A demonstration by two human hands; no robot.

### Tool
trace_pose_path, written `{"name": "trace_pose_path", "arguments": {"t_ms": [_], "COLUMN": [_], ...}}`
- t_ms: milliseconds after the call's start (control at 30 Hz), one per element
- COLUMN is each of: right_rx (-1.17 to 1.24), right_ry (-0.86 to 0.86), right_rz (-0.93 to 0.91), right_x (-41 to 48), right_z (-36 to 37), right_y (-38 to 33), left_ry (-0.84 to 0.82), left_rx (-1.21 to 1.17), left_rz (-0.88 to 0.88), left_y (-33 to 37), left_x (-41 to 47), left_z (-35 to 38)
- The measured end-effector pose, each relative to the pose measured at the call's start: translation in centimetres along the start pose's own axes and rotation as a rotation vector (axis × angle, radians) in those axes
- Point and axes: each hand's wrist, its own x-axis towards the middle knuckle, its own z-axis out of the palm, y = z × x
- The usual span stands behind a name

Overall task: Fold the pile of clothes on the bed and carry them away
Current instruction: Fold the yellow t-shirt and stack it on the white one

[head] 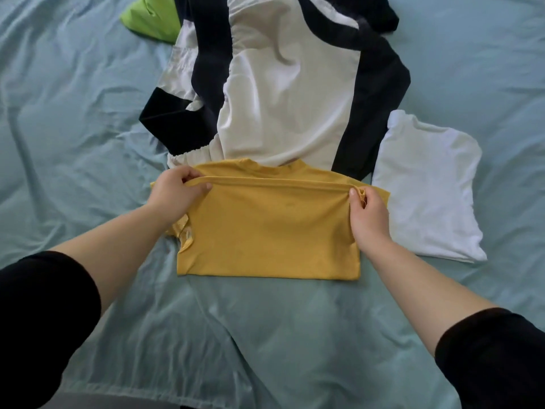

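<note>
The yellow shirt (268,225) is lying flat on the bed (73,113), right in front of the person and partly folded. Its near edge is a neat crease, and its collar end is resting against the hem of the black-and-white garment (283,93). The left hand (175,191) is pinching the left end of the doubled-over far edge. The right hand (368,209) is pinching the right end, thumb on top. The hands are well apart, and the cloth between them is being held taut and slightly raised.

Judging by this, the person is laying the lifted half over to make a smaller rectangle. To do it well, both ends should travel together so the edge is staying straight. The corners should land square on the layer beneath, and the bit of sleeve poking out under the left wrist needs tucking in first. A flat palm smoothing outward from the middle would press out trapped air. The cloth looks thin and limp, so it will probably sag if the tension drops.

A white shirt (427,190) is sitting folded just to the right. A green garment (152,20) is lying at the far edge, partly under the black-and-white one, and both seem to be waiting.

No brand, label or readable writing is showing on any piece.
</note>
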Motion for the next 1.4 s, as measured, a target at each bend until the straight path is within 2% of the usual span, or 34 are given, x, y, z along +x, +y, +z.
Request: {"name": "trace_pose_path", "arguments": {"t_ms": [200, 267, 333, 400, 433, 500, 567, 633, 733, 833, 933, 1100, 1167, 1233, 1333, 1400], "right_rx": [-0.072, -0.104, -0.276, -0.438, -0.469, -0.564, -0.732, -0.898, -1.057, -0.955, -0.949, -0.942, -0.833, -0.641, -0.309, 0.020], "right_ry": [-0.003, 0.001, 0.094, 0.170, 0.126, -0.106, -0.289, -0.337, -0.236, -0.178, -0.251, -0.316, -0.228, -0.039, 0.239, 0.303], "right_rz": [-0.040, -0.040, -0.159, -0.397, -0.513, -0.692, -0.768, -0.708, -0.613, -0.597, -0.705, -0.602, -0.554, -0.408, -0.067, 0.183], "right_x": [2.5, 2.9, 2.8, 1.6, 0.6, -1.6, -2.7, -1.9, -0.3, -1.7, -4.5, -7.0, -8.3, -9.3, -9.3, -8.3], "right_z": [0.9, 1.0, 1.0, 1.9, 2.9, 5.6, 7.5, 7.4, 6.0, 6.5, 6.4, 3.2, 1.8, 0.5, -0.4, -0.7], "right_y": [-1.0, -1.3, -1.4, -1.7, -2.1, -2.5, -1.7, 0.2, 2.5, 2.8, 4.8, 6.9, 6.8, 6.9, 6.8, 6.7], "left_ry": [0.049, 0.086, 0.204, 0.253, 0.204, 0.029, -0.106, -0.160, -0.144, -0.153, -0.246, -0.347, -0.331, -0.281, -0.226, -0.253], "left_rx": [0.029, 0.124, 0.342, 0.476, 0.523, 0.667, 0.822, 0.879, 0.938, 0.956, 0.997, 1.045, 1.024, 0.924, 0.757, 0.692], "left_rz": [-0.011, 0.001, 0.080, 0.238, 0.328, 0.488, 0.551, 0.499, 0.474, 0.478, 0.506, 0.474, 0.511, 0.599, 0.699, 0.734], "left_y": [0.2, 0.3, 0.5, 0.7, 0.9, 0.4, -1.4, -3.8, -6.1, -6.2, -6.7, -5.8, -4.1, -1.5, 4.0, 7.9], "left_x": [1.7, 1.8, 1.2, -0.4, -1.5, -3.2, -3.8, -3.2, -2.2, -3.2, -4.9, -5.3, -5.7, -6.1, -5.5, -4.6], "left_z": [0.0, 0.1, 0.5, 2.1, 3.4, 6.5, 8.4, 7.9, 6.3, 6.4, 6.7, 5.5, 5.5, 6.2, 9.2, 12.3]}}
